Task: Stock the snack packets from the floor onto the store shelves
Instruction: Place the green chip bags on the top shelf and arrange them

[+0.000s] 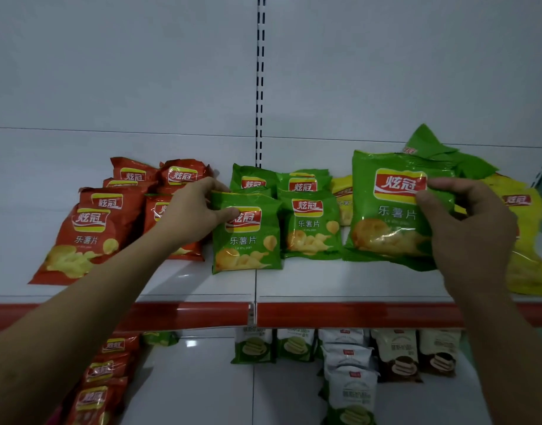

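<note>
Pinching top-left corner of small green packet point(246, 237): left hand point(196, 210); right hand point(466, 222) gripping larger green packet point(386, 210), right edge.

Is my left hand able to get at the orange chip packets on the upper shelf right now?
Probably, for reach: the left hand lies right beside the orange packets with nothing between. But it grips a small green packet, which it would have to release first.

Looks like glossy, crinkled plastic film on green packets point(389, 210), orange packets point(89, 240) and yellow packets point(527, 265). Reads as smooth, faintly reflective white metal on the shelf point(340, 280), glossy red plastic on its edge strip point(355, 315).
</note>
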A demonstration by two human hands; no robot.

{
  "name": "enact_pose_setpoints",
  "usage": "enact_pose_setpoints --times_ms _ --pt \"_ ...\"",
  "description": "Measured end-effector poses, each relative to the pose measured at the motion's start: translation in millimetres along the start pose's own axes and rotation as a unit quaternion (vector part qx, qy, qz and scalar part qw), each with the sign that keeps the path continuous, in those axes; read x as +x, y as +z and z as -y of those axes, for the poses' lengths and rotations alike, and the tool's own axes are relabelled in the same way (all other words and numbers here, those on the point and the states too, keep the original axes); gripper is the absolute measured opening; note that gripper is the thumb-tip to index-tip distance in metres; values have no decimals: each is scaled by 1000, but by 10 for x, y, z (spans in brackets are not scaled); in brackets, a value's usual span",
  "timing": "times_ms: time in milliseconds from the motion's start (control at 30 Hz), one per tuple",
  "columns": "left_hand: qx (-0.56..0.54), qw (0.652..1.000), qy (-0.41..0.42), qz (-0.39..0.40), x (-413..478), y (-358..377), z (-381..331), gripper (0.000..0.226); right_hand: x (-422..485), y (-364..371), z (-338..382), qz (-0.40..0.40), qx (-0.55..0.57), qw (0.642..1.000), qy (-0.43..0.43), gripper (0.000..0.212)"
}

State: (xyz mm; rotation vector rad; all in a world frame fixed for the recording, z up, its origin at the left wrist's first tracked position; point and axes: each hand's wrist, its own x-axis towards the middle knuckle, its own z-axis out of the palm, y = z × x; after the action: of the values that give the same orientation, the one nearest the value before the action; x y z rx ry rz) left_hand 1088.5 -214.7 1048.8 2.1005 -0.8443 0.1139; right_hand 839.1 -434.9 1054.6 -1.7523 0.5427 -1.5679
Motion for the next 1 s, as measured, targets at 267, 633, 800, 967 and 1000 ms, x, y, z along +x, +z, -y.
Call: enact_pose_setpoints --times_ms 267,633,800,967,1000 --pt "163 984 57 -39 111 44 94 54 -143 26 -118 33 34 999 21 15" --pt "161 983 81 -43 52 34 -2 49 -172 -16 -107 35 52 998 29 20" --pt "122 984 119 -49 -17 61 -233 45 -198 22 -122 55 60 996 26 18" --pt "24 977 201 68 -223 179 -901 56 -214 106 -82 83 61 994 -17 30" --pt "42 969 223 93 -253 229 -1019 62 -217 115 -74 88 64 994 -24 33"
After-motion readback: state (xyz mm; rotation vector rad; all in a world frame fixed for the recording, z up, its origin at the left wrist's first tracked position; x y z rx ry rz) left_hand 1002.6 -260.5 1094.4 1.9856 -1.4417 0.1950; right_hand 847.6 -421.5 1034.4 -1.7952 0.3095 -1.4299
